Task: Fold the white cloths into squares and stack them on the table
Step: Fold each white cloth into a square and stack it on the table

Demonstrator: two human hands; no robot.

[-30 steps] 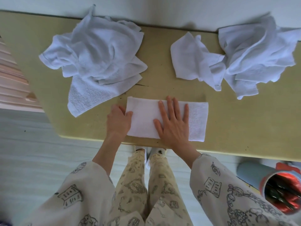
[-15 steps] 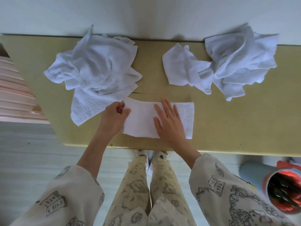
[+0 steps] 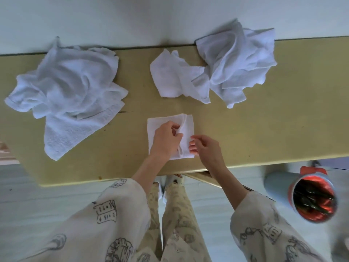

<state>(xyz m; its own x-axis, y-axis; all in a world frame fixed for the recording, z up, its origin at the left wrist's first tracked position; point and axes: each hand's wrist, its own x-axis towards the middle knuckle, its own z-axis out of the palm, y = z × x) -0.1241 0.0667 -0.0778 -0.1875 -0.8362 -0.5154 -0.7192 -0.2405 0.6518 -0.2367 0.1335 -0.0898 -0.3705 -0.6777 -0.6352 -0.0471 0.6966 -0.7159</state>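
Note:
A white cloth [image 3: 187, 127] lies near the front edge of the yellow table [image 3: 264, 129], folded into a rough square. My left hand [image 3: 166, 138] lies on top of it and pinches its folded-over edge. My right hand [image 3: 205, 148] is at the cloth's right edge with fingers curled, fingertips touching or just off the cloth. A crumpled heap of white cloths [image 3: 66, 91] sits at the back left. Another crumpled heap [image 3: 226, 63] sits at the back right.
The table's far edge meets a white wall [image 3: 170, 16]. On the floor to the right stands a grey bin [image 3: 309, 195] with a red liner. A radiator-like thing [image 3: 3, 150] shows at the left edge. My legs are under the front edge.
The long strip of cloth has been folded over from left to right into a square. My left hand carried the left end across; my right hand lifted off and moved to the right edge.

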